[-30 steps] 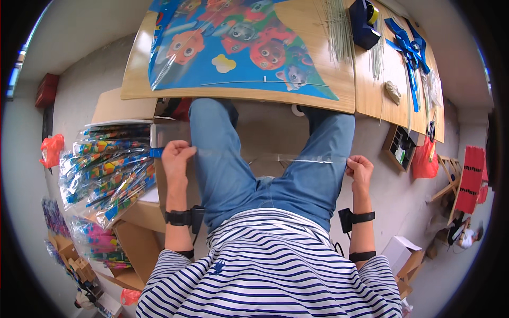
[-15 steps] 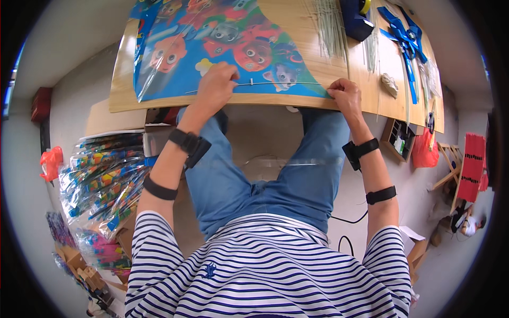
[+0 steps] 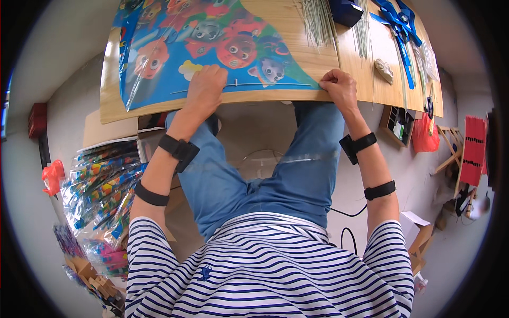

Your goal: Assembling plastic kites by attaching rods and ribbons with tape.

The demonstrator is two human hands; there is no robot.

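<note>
A colourful cartoon-printed kite sheet (image 3: pixel 201 42) lies flat on the wooden table (image 3: pixel 350 74). A thin pale rod (image 3: pixel 265 85) runs along the sheet's near edge. My left hand (image 3: pixel 205 87) presses down on the rod and sheet near the middle of that edge. My right hand (image 3: pixel 339 87) pinches the rod's right end at the sheet's corner, close to the table's front edge. A clear strip of tape (image 3: pixel 305 157) lies across my thighs.
A bundle of thin rods (image 3: pixel 318 21) and blue ribbons (image 3: pixel 397 24) lie on the table's far right. A dark blue box (image 3: pixel 347 10) stands at the back. A pile of wrapped kites (image 3: pixel 101 185) rests at my left. A red bag (image 3: pixel 424 135) hangs at right.
Both hands rose from my lap, where they held the rod stretched between them, up to the table; the rod now lies on the sheet's near edge.
</note>
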